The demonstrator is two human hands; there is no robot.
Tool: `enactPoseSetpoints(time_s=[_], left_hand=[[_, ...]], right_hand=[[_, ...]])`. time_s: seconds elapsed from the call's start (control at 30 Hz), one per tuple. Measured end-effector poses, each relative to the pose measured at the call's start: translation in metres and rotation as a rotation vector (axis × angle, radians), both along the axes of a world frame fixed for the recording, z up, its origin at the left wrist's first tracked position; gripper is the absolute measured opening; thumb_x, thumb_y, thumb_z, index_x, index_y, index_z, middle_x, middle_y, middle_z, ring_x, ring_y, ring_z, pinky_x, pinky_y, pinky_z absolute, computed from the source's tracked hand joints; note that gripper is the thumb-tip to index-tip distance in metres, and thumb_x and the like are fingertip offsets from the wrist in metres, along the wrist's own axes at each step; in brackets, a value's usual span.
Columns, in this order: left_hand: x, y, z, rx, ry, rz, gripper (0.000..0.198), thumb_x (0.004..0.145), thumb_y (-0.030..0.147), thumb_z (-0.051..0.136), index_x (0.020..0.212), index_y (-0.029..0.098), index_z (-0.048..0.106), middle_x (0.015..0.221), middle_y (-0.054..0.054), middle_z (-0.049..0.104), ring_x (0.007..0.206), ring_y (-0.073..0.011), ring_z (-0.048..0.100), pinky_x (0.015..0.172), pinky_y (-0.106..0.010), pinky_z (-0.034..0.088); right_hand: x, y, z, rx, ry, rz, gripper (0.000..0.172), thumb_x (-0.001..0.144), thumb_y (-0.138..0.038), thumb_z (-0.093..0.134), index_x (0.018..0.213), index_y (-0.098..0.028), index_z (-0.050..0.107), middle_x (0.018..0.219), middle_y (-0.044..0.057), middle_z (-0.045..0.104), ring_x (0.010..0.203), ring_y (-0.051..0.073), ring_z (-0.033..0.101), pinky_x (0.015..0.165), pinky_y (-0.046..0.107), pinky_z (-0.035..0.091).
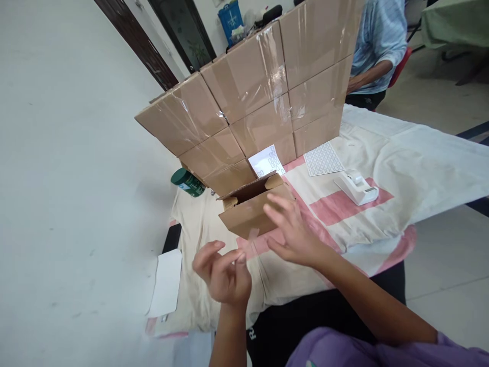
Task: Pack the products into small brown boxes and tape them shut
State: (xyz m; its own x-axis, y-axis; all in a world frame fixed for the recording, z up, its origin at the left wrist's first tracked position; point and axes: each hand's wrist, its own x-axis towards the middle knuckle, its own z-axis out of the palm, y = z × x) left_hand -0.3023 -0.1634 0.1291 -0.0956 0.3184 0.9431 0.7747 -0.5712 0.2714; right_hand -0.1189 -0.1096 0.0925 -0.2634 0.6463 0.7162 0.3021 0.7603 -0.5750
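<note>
A small brown cardboard box (252, 210) stands on the cloth-covered table with its top flaps up and its mouth showing. My right hand (292, 232) is over the box's right front side, fingers apart and holding nothing; whether its fingertips touch the cardboard I cannot tell. Closer to me, my left hand (225, 272) is raised with thumb and forefinger pinched together. From that pinch a small strip of clear tape (253, 234) seems to stick out, in front of the box's lower edge. A white tape dispenser (357, 187) sits to the right.
A tall wall of taped cardboard boxes (263, 92) rises behind the small box. A green canister (188, 182) leans at its left. Two printed sheets, one a white card (324, 159), lie at its foot. White paper (166, 283) hangs over the left edge. Another person (380, 46) sits beyond.
</note>
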Motion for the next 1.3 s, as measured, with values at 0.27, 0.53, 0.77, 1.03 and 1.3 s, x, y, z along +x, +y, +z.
enactPoseSetpoints(time_s=[0.27,0.53,0.77,1.03,1.3], left_hand=[[-0.028,0.007,0.006,-0.124,-0.216,0.081,0.013,0.098,0.027,0.060,0.089,0.020,0.067,0.110,-0.006,0.055,0.104,-0.0196,0.058,0.085,-0.036,0.054],[-0.034,0.033,0.025,-0.393,-0.153,0.002,0.020,0.101,0.033,0.056,0.090,0.020,0.068,0.112,-0.007,0.060,0.114,-0.0211,0.060,0.101,-0.038,0.048],[-0.041,0.085,0.056,-0.966,-0.168,-0.255,0.019,0.093,0.035,0.056,0.083,0.022,0.066,0.104,-0.003,0.067,0.106,-0.0208,0.061,0.096,-0.032,0.044],[-0.024,0.140,0.062,-1.406,-0.161,-0.335,0.018,0.081,0.031,0.056,0.070,0.019,0.064,0.074,0.000,0.056,0.074,-0.0142,0.049,0.071,-0.027,0.036],[-0.007,0.166,0.071,-1.572,-0.200,-0.428,0.026,0.083,0.040,0.061,0.072,0.016,0.064,0.075,-0.004,0.060,0.062,-0.0103,0.046,0.055,-0.025,0.027]], right_hand=[[0.020,0.084,0.027,-0.027,-0.080,-0.171,0.061,0.090,-0.032,0.067,0.149,-0.033,0.050,0.159,0.009,0.045,0.149,0.042,0.031,0.122,0.070,0.020],[0.028,0.122,0.001,-0.324,0.020,0.204,0.037,0.099,-0.022,0.047,0.120,-0.030,0.076,0.136,0.002,0.070,0.147,0.027,0.045,0.124,0.060,0.034],[0.034,0.097,0.015,-0.480,-0.204,0.172,0.047,0.101,-0.024,0.044,0.143,-0.032,0.063,0.164,-0.004,0.043,0.163,0.027,0.014,0.132,0.060,0.020],[0.032,0.101,0.013,-0.469,-0.234,0.170,0.044,0.098,-0.018,0.046,0.129,-0.035,0.074,0.165,-0.006,0.041,0.163,0.028,0.015,0.131,0.063,0.021],[0.025,0.102,0.000,-0.415,-0.079,0.165,0.040,0.086,-0.011,0.052,0.114,-0.029,0.075,0.160,-0.001,0.049,0.161,0.030,0.021,0.128,0.066,0.024]])
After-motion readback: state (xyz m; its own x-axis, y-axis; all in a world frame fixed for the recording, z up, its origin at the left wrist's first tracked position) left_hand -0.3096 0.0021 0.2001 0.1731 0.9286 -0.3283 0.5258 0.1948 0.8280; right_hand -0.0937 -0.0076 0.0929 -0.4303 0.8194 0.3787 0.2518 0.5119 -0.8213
